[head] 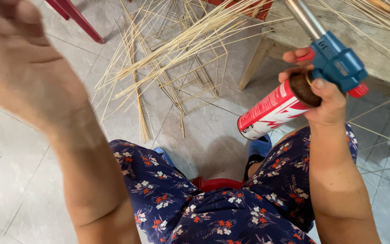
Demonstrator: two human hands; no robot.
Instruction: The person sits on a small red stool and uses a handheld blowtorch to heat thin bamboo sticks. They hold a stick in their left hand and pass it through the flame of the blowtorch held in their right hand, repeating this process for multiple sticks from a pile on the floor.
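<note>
While the right hand (326,97) grips a red gas can (274,110) w/ blue torch head (339,63), left hand (19,63) open, empty – bamboo strips (168,49) at 12 o'clock.

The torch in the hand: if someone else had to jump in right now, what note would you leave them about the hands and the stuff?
Right hand: wrapped around a gas torch with a blue head and metal nozzle, fitted on a red and white canister, held above the lap.
Left hand: raised close to the camera, blurred, holding nothing that shows.
Things: thin bamboo sticks lie loose on the tiled floor, over a stick frame. A wooden bench stands at the right with more sticks on it.
Done: a frame is partly built.
Left: no flame shows at the torch; loose sticks lie unused.
</note>
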